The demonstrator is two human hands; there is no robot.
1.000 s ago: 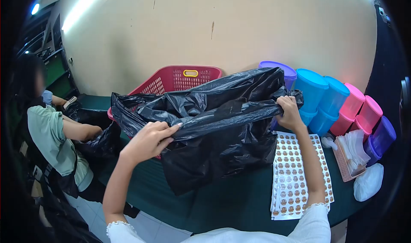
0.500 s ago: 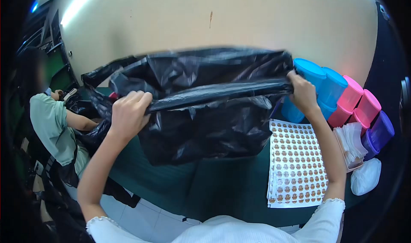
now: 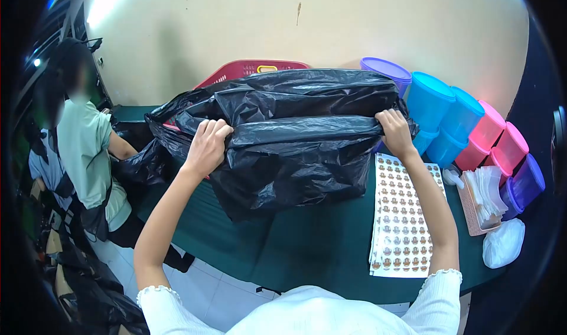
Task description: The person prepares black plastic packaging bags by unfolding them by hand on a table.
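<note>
A large black plastic bag (image 3: pixel 295 158) is stretched wide between my two hands above the green-covered table (image 3: pixel 295 246). My left hand (image 3: pixel 208 146) is closed on the folded rim of the bag at its left part. At the right part of the same rim, my right hand (image 3: pixel 394 128) grips the plastic with its fingers wrapped over it. Behind and partly under the bag is a red basket (image 3: pixel 236 69) with a yellow handle clip; most of it is hidden by the plastic.
Sticker sheets (image 3: pixel 398 217) lie right of the bag. Beyond stand blue tubs (image 3: pixel 431 99), pink tubs (image 3: pixel 487 125), purple tubs (image 3: pixel 525 178), a box of plastic sleeves (image 3: pixel 472 205) and a white bag (image 3: pixel 504 243). At left, a person in pale green (image 3: pixel 85 146) touches black plastic.
Both hands have moved closer together and the bag sits lower over the red basket, whose back rim now shows. A purple tub behind the bag has come into view.
</note>
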